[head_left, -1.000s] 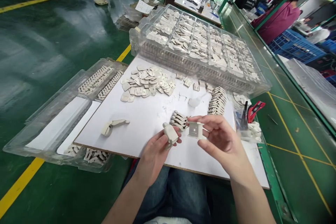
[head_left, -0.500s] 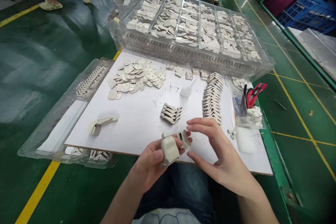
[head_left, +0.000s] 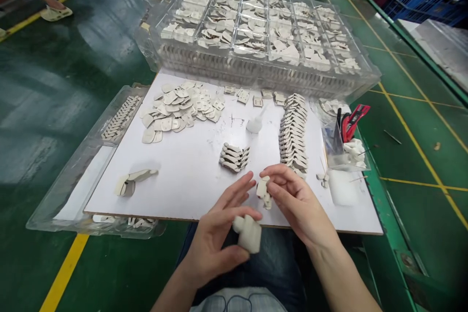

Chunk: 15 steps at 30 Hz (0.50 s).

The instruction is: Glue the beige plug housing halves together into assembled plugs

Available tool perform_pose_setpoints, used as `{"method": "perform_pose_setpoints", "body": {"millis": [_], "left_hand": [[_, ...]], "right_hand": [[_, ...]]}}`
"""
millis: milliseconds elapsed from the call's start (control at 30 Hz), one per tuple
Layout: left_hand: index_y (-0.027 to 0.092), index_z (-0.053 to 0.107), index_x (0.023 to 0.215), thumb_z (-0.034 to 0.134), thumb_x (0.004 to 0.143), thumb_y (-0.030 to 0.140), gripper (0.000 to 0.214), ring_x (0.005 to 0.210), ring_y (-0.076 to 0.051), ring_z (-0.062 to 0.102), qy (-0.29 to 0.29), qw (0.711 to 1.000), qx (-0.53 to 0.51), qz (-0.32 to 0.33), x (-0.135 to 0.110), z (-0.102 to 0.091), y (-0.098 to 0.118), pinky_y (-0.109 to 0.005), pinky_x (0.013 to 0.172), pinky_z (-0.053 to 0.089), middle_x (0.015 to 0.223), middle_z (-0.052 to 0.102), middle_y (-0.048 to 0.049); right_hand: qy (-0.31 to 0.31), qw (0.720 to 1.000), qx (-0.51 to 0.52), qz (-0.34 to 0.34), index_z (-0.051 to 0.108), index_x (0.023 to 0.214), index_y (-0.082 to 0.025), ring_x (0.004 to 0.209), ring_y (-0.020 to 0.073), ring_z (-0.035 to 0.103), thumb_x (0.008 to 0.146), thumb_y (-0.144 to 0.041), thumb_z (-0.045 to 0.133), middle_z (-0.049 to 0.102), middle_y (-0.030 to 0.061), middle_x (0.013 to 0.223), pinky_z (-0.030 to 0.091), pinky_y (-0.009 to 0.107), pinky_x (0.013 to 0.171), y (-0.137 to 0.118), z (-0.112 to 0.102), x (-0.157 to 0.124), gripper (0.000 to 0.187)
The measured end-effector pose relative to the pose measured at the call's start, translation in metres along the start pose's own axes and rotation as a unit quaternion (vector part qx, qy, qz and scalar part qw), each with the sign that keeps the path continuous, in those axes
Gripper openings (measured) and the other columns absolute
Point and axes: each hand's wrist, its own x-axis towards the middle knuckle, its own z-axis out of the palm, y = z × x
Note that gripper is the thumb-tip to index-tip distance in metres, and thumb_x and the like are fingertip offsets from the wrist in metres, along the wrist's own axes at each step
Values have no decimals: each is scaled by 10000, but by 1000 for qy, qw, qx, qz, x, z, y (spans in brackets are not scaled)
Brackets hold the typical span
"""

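Note:
My left hand point(head_left: 215, 239) grips a small cream block-shaped piece point(head_left: 249, 233) between thumb and fingers, just in front of the near edge of the white board point(head_left: 190, 170). My right hand point(head_left: 298, 204) pinches a small flat cream part point(head_left: 263, 189) at its fingertips, a little above the board. A short stack of flat cream parts point(head_left: 234, 157) lies on the board just beyond both hands. A long overlapping row of the same parts point(head_left: 294, 134) runs to the right of it.
A loose heap of flat parts point(head_left: 179, 109) lies at the board's far left. A large clear compartment tray point(head_left: 256, 34) full of parts stands behind. A clear tray point(head_left: 91, 165) sits left, a clear cup with red cutters point(head_left: 347, 131) right. Another person's foot point(head_left: 54, 12) is far left.
Both hands have dropped toward the board's near edge. The left hand turned the block piece downward, and the right hand now pinches a smaller flat part instead of the square one.

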Motion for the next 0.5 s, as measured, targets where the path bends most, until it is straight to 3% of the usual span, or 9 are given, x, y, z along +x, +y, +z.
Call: {"method": "perform_pose_setpoints", "body": {"millis": [67,133,233,333,367,433,500], "left_hand": [[269,749,1111,692,834,517,376,1409,-341,447,-7,984,-170,-55,0,-4,-2,-463,1200,310,1552,452,-74],[238,759,1085,700,817,527,399,1280,-334,574,-7,958,-268,-105,0,-7,-4,-500,1166,361,1413,590,-97],[193,776,1029,766,774,464,373,1132,-254,651,1,939,-306,-156,1,-10,-7,-419,1119,435,1177,700,-75],[190,786,984,789,760,433,331,1088,-204,660,17,931,-331,-153,2,-11,-10,-309,1055,473,1076,723,-52],[190,787,981,783,765,438,329,1103,-208,658,25,928,-341,-146,2,-12,-10,-294,1031,481,1104,724,-61],[190,787,991,766,782,441,327,1162,-231,640,45,920,-363,-142,3,-11,-11,-277,975,497,1226,700,-87],[196,787,1007,753,799,439,322,1216,-244,619,67,906,-392,-144,6,-8,-9,-254,915,508,1324,662,-103]], "right_hand": [[-12,990,-132,-48,734,997,-317,831,101,567,919,-345,676,641,-10,906,446,214,767,-5,-3,0,102],[-43,967,-237,-82,752,991,-319,887,130,550,952,-331,626,629,7,888,439,243,803,-10,-2,0,133],[-69,939,-314,-125,757,991,-306,899,156,530,973,-310,586,616,15,802,442,262,793,-14,4,-2,172],[-67,920,-353,-157,748,1002,-287,939,174,557,960,-328,598,673,22,868,458,289,823,-19,7,4,161],[-41,916,-363,-167,741,1003,-275,935,179,573,949,-349,609,692,27,917,463,301,821,-22,6,10,161],[70,896,-393,-193,714,1020,-238,852,186,597,921,-382,632,701,40,945,469,322,774,-27,3,31,193],[206,841,-450,-220,673,1055,-191,723,186,575,885,-363,663,661,36,830,455,336,722,-31,-2,60,242]]}}
